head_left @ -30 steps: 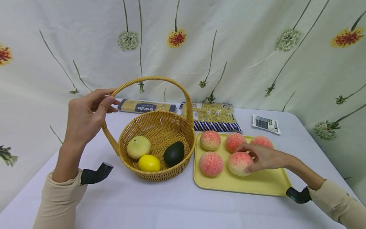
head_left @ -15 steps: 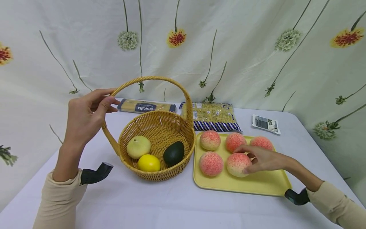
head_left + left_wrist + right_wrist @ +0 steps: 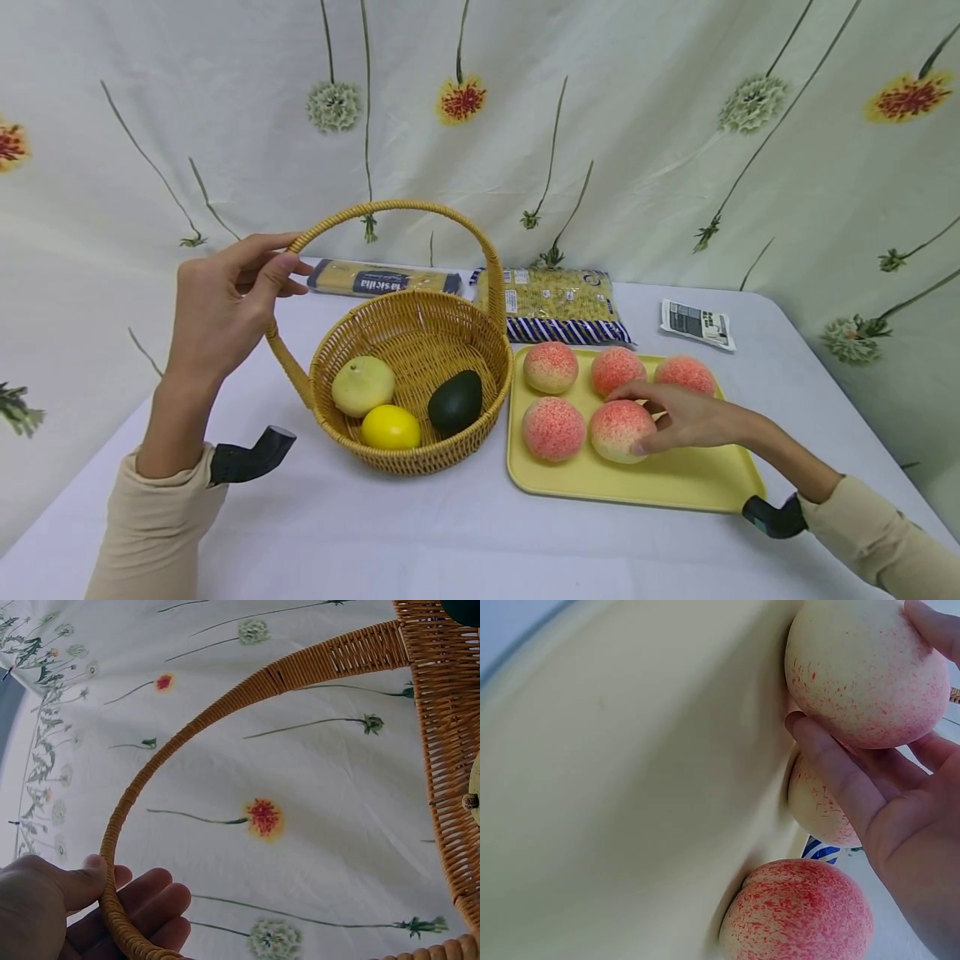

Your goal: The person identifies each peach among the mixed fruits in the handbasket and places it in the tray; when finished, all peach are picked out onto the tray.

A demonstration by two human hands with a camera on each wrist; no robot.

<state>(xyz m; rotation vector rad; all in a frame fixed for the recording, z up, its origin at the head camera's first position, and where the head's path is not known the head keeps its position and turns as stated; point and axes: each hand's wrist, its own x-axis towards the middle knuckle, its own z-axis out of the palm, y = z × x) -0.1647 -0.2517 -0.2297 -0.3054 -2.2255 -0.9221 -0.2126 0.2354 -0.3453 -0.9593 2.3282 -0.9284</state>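
Observation:
On the left, my left hand (image 3: 225,308) pinches the arched handle (image 3: 124,806) of a wicker basket (image 3: 412,308) between thumb and fingers. Inside the basket lie a pale green round fruit (image 3: 363,386), a yellow lemon (image 3: 391,427) and a dark green avocado (image 3: 456,402). My right hand (image 3: 686,417) grips a pink-and-cream peach (image 3: 617,432) on the yellow tray (image 3: 600,483). In the right wrist view, thumb and fingers span that peach (image 3: 862,675) from opposite sides. Another peach (image 3: 554,429) sits just left of it.
Along the tray's back stand three more peaches, one (image 3: 551,367) at the left corner. Behind are a bag of pasta (image 3: 558,300), a long spaghetti pack (image 3: 382,277) and a small white packet (image 3: 697,324). A flowered cloth (image 3: 645,167) hangs at the back.
My right hand and the gripped peach have shifted slightly left across the tray, closer to the neighbouring peach. The left hand and basket look the same.

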